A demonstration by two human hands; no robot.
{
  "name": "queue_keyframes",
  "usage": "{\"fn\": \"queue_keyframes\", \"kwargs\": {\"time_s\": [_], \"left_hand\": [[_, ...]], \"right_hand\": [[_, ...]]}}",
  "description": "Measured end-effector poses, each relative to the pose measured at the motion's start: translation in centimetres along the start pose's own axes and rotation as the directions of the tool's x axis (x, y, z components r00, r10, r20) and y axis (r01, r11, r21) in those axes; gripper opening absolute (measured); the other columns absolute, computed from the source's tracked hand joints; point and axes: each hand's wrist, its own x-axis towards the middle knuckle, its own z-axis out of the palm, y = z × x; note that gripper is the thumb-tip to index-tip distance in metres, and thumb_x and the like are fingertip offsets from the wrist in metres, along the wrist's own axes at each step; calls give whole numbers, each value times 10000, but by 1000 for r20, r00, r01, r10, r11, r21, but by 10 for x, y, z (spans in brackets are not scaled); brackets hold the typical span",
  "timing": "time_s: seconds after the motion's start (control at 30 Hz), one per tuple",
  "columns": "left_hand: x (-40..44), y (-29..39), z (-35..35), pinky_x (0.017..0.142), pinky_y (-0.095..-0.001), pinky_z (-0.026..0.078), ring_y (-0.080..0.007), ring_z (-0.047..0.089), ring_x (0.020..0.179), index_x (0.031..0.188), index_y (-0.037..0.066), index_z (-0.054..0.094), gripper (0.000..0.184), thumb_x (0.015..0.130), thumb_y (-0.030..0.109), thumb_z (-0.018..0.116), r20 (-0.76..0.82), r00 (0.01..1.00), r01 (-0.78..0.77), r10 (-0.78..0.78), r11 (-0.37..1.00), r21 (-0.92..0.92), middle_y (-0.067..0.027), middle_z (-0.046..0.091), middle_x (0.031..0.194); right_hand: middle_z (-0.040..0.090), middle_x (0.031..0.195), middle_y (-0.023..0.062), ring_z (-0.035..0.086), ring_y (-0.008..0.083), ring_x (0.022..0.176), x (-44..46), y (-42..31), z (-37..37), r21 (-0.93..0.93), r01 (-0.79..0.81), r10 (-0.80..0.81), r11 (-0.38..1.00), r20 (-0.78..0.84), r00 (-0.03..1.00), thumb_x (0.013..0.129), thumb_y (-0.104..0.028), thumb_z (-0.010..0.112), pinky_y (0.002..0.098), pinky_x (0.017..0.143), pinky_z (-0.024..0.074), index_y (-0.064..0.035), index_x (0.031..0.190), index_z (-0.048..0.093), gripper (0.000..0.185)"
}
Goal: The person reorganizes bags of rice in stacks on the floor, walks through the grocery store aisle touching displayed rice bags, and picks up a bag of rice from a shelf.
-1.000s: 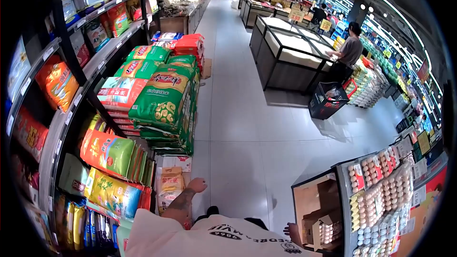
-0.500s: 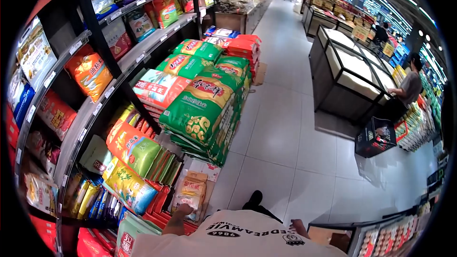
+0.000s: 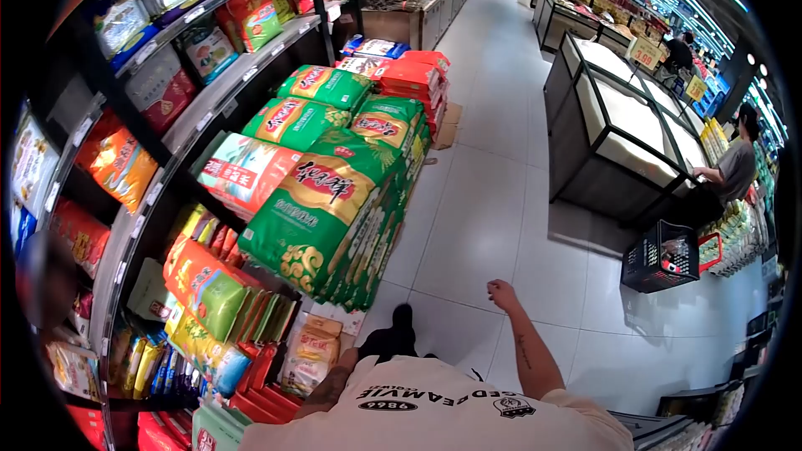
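Observation:
My right hand (image 3: 501, 294) swings out in front of me over the tiled floor, fingers curled in and nothing seen in it. Low at my left side, my left hand (image 3: 349, 357) is partly lost against my dark trousers, and its fingers cannot be made out. Closest to it is a small orange-and-white bag (image 3: 313, 352) standing by the shelf foot. Ahead on the left, green rice sacks (image 3: 322, 200) lie in a tall stack, with a red-and-white sack (image 3: 246, 169) beside them.
Shelves (image 3: 171, 138) of bagged goods run along my left. A tiled aisle (image 3: 472, 209) leads forward. To the right stand black-framed bins (image 3: 614, 146) of white grain, a person (image 3: 731, 163) leaning at them, and a black shopping basket (image 3: 660, 257) on the floor.
I have moved forward, and the sack stack looks closer. My right hand has swung forward and up from beside my shirt. My left hand has drawn back from over the small bag.

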Motion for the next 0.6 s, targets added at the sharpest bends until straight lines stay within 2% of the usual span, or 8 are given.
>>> {"fn": "queue_keyframes", "kwargs": {"time_s": [0.1, 0.2, 0.27, 0.3, 0.37, 0.43, 0.5, 0.6], "left_hand": [[70, 40, -23, 803, -431, 465, -369, 597, 903, 924, 21, 649, 297, 765, 246, 538, 221, 975, -76, 20, 966, 247, -239, 612, 948], [135, 71, -71, 785, -425, 473, -368, 603, 878, 851, 9, 660, 329, 737, 304, 567, 243, 965, -154, 100, 965, 212, -238, 618, 917], [190, 87, -99, 779, -426, 475, -371, 604, 862, 797, 14, 668, 344, 724, 337, 576, 240, 971, -81, 24, 969, 234, -224, 628, 882], [214, 99, -114, 774, -430, 474, -374, 603, 852, 774, 19, 672, 347, 721, 349, 578, 191, 982, -53, 10, 973, 223, -216, 632, 860], [258, 144, -155, 754, -437, 474, -376, 600, 829, 802, 22, 666, 339, 731, 340, 571, 202, 973, -145, 108, 973, 179, -207, 632, 847], [323, 189, -194, 739, -439, 474, -376, 598, 815, 848, 28, 654, 325, 739, 322, 570, 90, 971, -232, 221, 964, 133, -200, 630, 834], [383, 236, -221, 728, -437, 472, -373, 594, 809, 913, 35, 637, 316, 743, 294, 576, -114, 938, -317, 326, 944, 92, -196, 625, 822], [414, 345, -302, 813, -411, 445, -362, 542, 959, 1003, 49, 595, 330, 739, 247, 592, -205, 916, -348, 345, 937, 19, -195, 581, 981]], "right_hand": [[613, 764, 45, 597, 130, 626, 6, -5, 4, 79, -49, 47, 996, 32, 998, 851, -302, 554, 262, 506, 453, -40, 1003, 598, 306], [603, 696, 63, 569, 149, 554, 16, 80, -3, -79, -158, 158, 984, -11, 987, 845, -340, 533, 295, 509, 462, -14, 846, 602, 333], [578, 565, 74, 537, 175, 463, -6, 125, -30, -255, -410, 437, 876, 59, 897, 840, -356, 515, 323, 464, 453, -29, 700, 591, 364], [607, 567, 118, 605, 268, 549, -27, 138, -44, -325, -549, 586, 770, 21, 810, 833, -439, 452, 388, 616, 493, -39, 609, 603, 482], [617, 598, 101, 619, 227, 548, -69, 189, -79, -568, -298, 423, 768, 99, 901, 845, -416, 478, 390, 583, 510, -33, 683, 598, 432], [621, 711, 143, 622, 281, 570, -81, 128, -107, -287, -557, 593, 779, 48, 804, 832, -276, 503, 422, 496, 503, -10, 876, 559, 275], [606, 762, 188, 614, 316, 573, -71, 105, -114, 328, -788, 849, 522, -106, 518, 805, -178, 485, 422, 457, 497, 18, 915, 517, 227], [601, 773, 193, 616, 302, 586, -21, 73, -110, 563, -690, 878, 456, -155, 454, 790, -178, 477, 407, 477, 496, 27, 918, 521, 246]]}}
